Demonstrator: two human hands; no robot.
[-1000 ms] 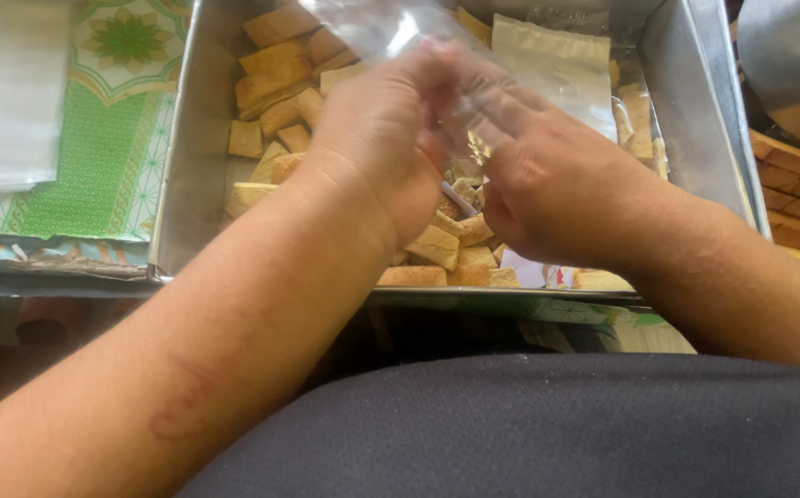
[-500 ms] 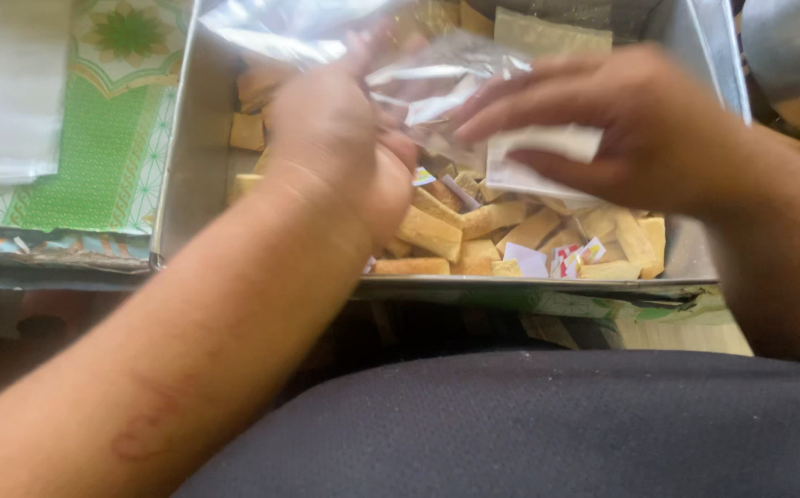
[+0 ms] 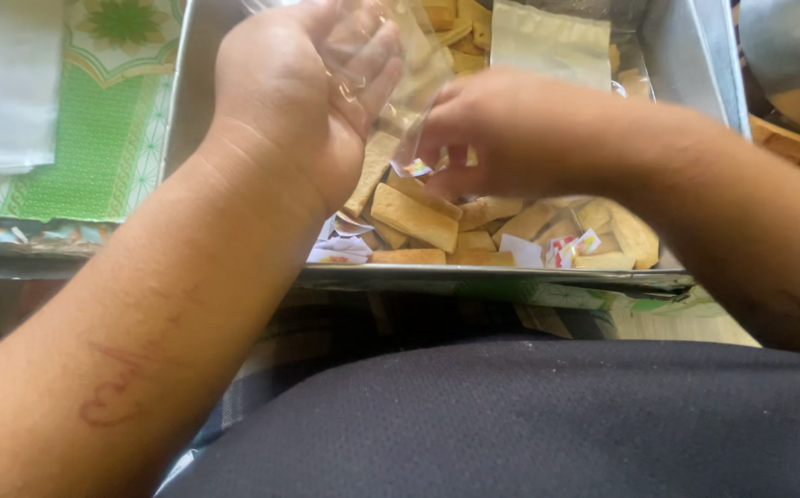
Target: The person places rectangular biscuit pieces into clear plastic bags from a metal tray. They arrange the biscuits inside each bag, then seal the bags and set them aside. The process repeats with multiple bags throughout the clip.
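Note:
My left hand (image 3: 299, 97) is raised over a metal tray (image 3: 695, 69) and grips a clear plastic bag (image 3: 414, 69) by its upper part. My right hand (image 3: 511, 129) is low at the bag's bottom, fingers pinched on a small printed paper slip (image 3: 416, 169). The tray holds several tan rectangular biscuit pieces (image 3: 414, 217) and several small white printed paper slips (image 3: 340, 249) along its near edge. What is inside the bag is hard to make out.
A second clear bag with a pale label (image 3: 552, 41) lies in the tray's far side. A green patterned cloth (image 3: 96, 138) and a white folded sheet (image 3: 4, 83) lie left of the tray. More tan pieces (image 3: 796, 148) sit at the right edge.
My right hand has dropped from the top of the bag to its bottom, and now pinches a small paper slip. My left hand has lifted the bag higher.

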